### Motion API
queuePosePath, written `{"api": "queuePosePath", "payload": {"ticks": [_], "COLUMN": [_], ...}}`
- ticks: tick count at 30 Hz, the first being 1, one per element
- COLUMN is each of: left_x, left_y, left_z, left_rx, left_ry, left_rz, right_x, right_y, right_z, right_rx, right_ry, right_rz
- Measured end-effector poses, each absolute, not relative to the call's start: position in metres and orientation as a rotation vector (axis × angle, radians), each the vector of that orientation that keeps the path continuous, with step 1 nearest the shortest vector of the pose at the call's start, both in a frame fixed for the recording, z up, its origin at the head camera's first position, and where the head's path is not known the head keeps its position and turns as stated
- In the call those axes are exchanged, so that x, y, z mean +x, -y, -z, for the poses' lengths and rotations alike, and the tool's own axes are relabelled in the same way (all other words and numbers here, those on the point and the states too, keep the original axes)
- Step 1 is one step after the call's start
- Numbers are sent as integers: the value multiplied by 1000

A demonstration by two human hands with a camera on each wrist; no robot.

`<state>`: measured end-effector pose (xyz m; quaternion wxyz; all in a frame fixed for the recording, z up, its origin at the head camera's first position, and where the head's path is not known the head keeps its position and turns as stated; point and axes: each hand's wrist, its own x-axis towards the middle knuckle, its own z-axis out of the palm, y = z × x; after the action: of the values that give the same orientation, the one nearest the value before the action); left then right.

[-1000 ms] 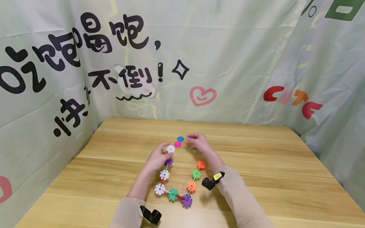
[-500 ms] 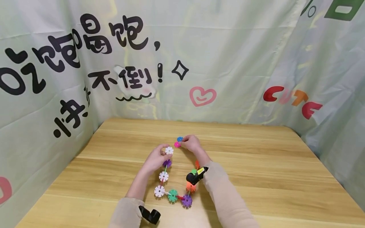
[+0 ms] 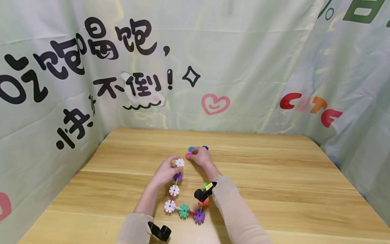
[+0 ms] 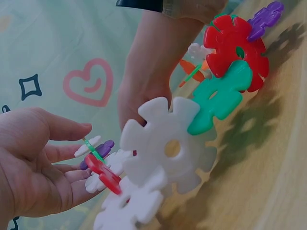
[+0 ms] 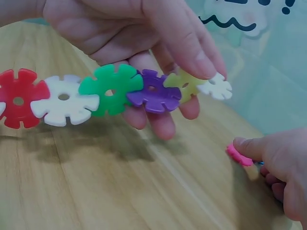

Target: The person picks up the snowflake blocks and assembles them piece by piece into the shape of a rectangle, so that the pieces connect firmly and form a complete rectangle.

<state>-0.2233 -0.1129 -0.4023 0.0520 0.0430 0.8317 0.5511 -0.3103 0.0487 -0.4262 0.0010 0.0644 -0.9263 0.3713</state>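
My left hand (image 3: 164, 173) holds one end of a chain of notched plastic snowflake discs. In the right wrist view its thumb and fingers pinch a yellow disc (image 5: 184, 85), between a purple disc (image 5: 152, 93) and the white end disc (image 5: 218, 88). From there the chain runs towards me and curves right, with a green disc (image 3: 184, 210) and a purple one at the front. My right hand (image 3: 203, 158) pinches a loose pink snowflake disc (image 5: 239, 154) at the table, thumb on top; its fingers are partly hidden.
A blue disc (image 3: 191, 149) lies behind the pink one, and a dark blue disc (image 3: 205, 147) shows behind my right hand. The wooden table (image 3: 274, 176) ends at a printed curtain (image 3: 243, 67). My right sleeve covers part of the chain's right side.
My right hand has moved left and slightly towards me, onto the pink disc, uncovering a dark blue disc behind it. My left hand stays on the chain, hardly moved.
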Motion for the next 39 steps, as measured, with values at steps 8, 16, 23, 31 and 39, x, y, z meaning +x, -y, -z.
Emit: {"api": "queuePosePath", "payload": {"ticks": [8, 16, 23, 31, 39], "left_x": [-224, -225, -227, -226, -225], "left_y": [112, 113, 113, 111, 110], "left_z": [404, 407, 407, 406, 405], "left_rx": [140, 122, 115, 134, 155], "left_ry": [-2539, -2527, -2533, -2574, -2546], "left_rz": [-1674, -1672, -1686, -1692, -1738], "right_x": [-311, -312, -310, -300, -274], "right_y": [-48, -59, -72, -90, -102], "right_z": [426, 426, 424, 428, 420], "right_rx": [228, 326, 440, 392, 357], "right_ry": [2926, 2891, 2839, 2683, 2533], "right_rz": [-1116, -1210, -1277, -1711, -1985]}}
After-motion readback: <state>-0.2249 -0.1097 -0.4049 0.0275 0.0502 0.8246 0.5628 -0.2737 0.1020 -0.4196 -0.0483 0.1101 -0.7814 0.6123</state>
